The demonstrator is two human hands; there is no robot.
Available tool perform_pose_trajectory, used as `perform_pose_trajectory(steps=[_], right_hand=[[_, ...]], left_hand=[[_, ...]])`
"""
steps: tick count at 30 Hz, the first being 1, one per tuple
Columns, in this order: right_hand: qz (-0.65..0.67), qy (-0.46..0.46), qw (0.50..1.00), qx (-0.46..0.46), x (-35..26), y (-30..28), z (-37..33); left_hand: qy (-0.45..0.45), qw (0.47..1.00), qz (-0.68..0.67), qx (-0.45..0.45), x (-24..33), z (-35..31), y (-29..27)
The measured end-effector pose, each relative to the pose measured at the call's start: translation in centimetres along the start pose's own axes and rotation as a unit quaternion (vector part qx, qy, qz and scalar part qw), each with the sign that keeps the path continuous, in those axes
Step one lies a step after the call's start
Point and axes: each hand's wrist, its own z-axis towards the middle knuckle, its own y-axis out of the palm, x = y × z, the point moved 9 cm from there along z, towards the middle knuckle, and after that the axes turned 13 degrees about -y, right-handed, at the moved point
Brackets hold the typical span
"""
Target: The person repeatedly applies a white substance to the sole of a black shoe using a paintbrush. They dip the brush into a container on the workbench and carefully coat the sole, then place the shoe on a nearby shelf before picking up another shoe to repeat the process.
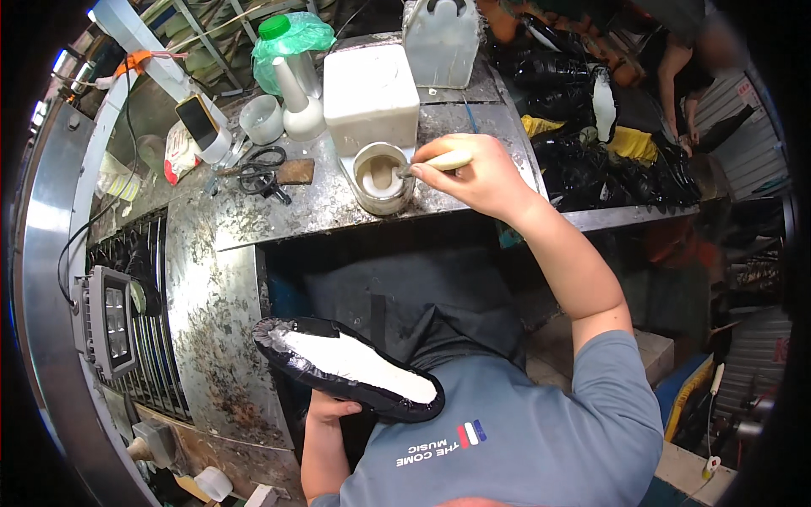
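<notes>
My right hand (473,173) grips a pale-handled brush (439,162) whose tip dips into a small round pot of whitish glue (382,177) on the metal bench (253,211). Low in the view my left hand (331,409) holds a black shoe upper (346,365) from underneath, bottom side up, with its white insole facing me. The shoe hovers over my lap, apart from the bench.
Behind the glue pot stand a white rectangular tub (370,95), a translucent jug (441,38), a white squeeze bottle (297,106), a cup (262,118) and black scissors (260,176). Black shoes (591,144) pile at the right. A grey lamp unit (110,319) sits left. Another person (684,68) is far right.
</notes>
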Motion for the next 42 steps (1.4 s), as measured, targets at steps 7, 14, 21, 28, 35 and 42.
perform_pose_trajectory(steps=[7,14,21,28,35,42], right_hand=[[-0.127,-0.059,0.990,-0.027,1.8,4.2,0.8],[-0.064,-0.141,0.980,0.128,-2.4,0.3,0.8],[-0.045,-0.125,0.985,0.111,-2.0,0.5,-0.4],[0.013,-0.103,0.992,0.070,0.3,2.1,-1.7],[0.297,-0.087,0.950,0.051,-3.7,3.2,-3.9],[0.390,-0.174,0.899,0.096,-8.2,2.7,-4.0]], left_hand=[[0.074,0.997,0.005,0.033,2.2,-0.6,1.3],[0.190,0.962,0.180,0.072,6.2,-2.0,3.3],[0.207,0.864,0.423,0.180,8.8,-2.2,3.7],[0.357,0.598,0.685,0.216,16.4,-1.8,12.1],[0.384,0.381,0.833,0.120,18.6,-3.6,17.1],[0.328,0.361,0.868,0.090,18.4,-2.9,18.8]])
